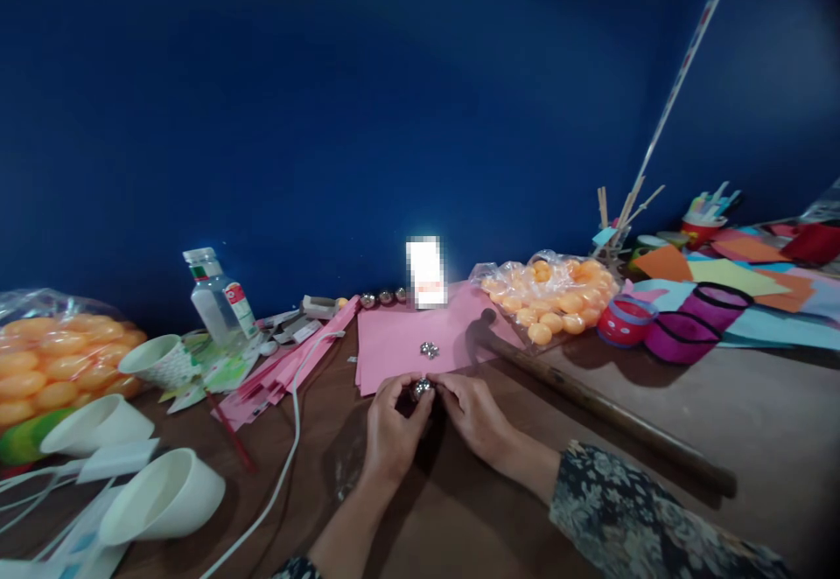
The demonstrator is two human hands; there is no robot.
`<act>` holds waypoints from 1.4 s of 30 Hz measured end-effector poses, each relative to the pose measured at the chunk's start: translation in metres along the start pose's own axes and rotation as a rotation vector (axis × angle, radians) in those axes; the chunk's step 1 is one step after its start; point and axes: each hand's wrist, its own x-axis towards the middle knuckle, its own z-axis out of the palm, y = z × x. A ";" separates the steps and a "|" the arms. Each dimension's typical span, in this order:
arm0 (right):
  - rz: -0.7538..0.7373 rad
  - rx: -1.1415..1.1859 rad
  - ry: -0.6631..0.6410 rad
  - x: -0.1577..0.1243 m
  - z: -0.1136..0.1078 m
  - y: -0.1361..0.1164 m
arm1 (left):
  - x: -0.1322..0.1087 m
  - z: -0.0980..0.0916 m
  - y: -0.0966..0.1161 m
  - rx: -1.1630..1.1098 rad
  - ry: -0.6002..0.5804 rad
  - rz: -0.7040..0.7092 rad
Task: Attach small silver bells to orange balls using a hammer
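My left hand (394,426) pinches a small shiny silver ball (423,388) between thumb and fingers, just in front of the pink paper (387,343). My right hand (479,413) meets it from the other side, thumb and fingertips closed at the ball's right edge. A little beyond my fingers, a small cluster of shiny silver pieces (429,350) lies on the paper. More silver balls (386,297) stand in a row along the paper's back edge. The underside of the held ball is hidden by my fingers.
A hammer (610,413) lies right of my hands, its head on the paper. A white cable (292,439) runs along the left. Bags of orange balls (570,299), white cups (164,496), a clear bottle (216,299) and purple bands (682,334) stand around. Behind rises a blue wall (328,124).
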 end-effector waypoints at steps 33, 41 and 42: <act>-0.088 -0.007 -0.006 -0.002 0.007 -0.007 | 0.003 0.000 -0.006 -0.292 0.096 -0.170; -0.089 0.117 0.039 0.001 0.004 -0.011 | 0.002 -0.002 0.000 -0.287 0.069 -0.168; -0.080 0.128 0.043 0.001 0.004 -0.010 | 0.002 -0.002 0.000 -0.288 0.063 -0.167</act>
